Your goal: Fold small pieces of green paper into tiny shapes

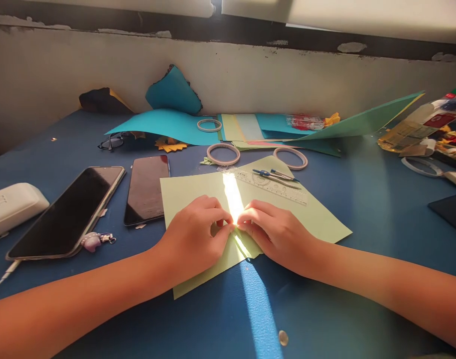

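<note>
My left hand (196, 233) and my right hand (282, 235) meet fingertip to fingertip over light green paper (317, 219). Both hands are closed in a pinch, thumb against fingers. Bright sunlight washes out the spot between them, so whatever they hold, if anything, cannot be made out. The paper lies under both hands, its near edge bent up a little beside my right hand. On its far part rest a clear plastic ruler (297, 197) and a blue-and-silver drawing compass (265, 174).
Left stand two phones (69, 212) (147, 189), a white case (14, 207) and a purple charm (92, 241). Beyond the paper lie tape rolls (223, 163) (305, 160), blue paper (156, 122), glasses (111, 143) and coloured sheets. A bottle (410, 127) leans at the right.
</note>
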### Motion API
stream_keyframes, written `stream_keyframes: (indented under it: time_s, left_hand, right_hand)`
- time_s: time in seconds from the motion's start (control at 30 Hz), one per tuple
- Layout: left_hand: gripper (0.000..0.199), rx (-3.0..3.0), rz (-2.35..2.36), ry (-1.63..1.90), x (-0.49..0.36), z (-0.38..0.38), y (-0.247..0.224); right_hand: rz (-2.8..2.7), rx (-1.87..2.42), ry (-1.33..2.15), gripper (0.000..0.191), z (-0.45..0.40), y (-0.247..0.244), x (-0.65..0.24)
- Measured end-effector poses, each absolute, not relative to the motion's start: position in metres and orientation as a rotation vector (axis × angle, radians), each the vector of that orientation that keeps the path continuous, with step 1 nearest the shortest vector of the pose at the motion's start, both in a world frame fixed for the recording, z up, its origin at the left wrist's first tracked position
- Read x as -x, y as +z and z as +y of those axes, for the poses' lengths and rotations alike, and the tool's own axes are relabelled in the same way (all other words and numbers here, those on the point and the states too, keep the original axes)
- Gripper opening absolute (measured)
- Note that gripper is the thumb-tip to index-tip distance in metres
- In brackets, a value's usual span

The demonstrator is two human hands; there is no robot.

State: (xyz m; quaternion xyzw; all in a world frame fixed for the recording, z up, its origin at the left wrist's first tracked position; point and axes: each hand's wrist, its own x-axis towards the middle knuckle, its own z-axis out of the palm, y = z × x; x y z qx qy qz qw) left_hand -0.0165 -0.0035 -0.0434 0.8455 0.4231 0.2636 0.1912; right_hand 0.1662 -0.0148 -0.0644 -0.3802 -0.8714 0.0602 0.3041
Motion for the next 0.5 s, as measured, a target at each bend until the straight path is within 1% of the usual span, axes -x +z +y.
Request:
stream_keyframes:
  time_s: [0.1,0.27,0.5]
  left_hand:
    - [0.011,-2.327,1.205,0.751,0.0159,-0.0041,-0.0428]
    - [0.017,-2.330,1.182,0.791,0.0145,-0.0045,-0.0421]
    - [0.018,-2.181,1.071,0.734,0.0151,-0.0021,-0.0382]
  right_hand:
    - [-2.283,0.990,0.252,0.018,-0.0143,-0.0643,-0.1684]
    - [-2.263,0.978,0.364,0.017,-0.0122,-0.0607,-0.1710]
    - [-2.198,0.992,0.494,0.013,-0.0120,-0.0579,-0.1722]
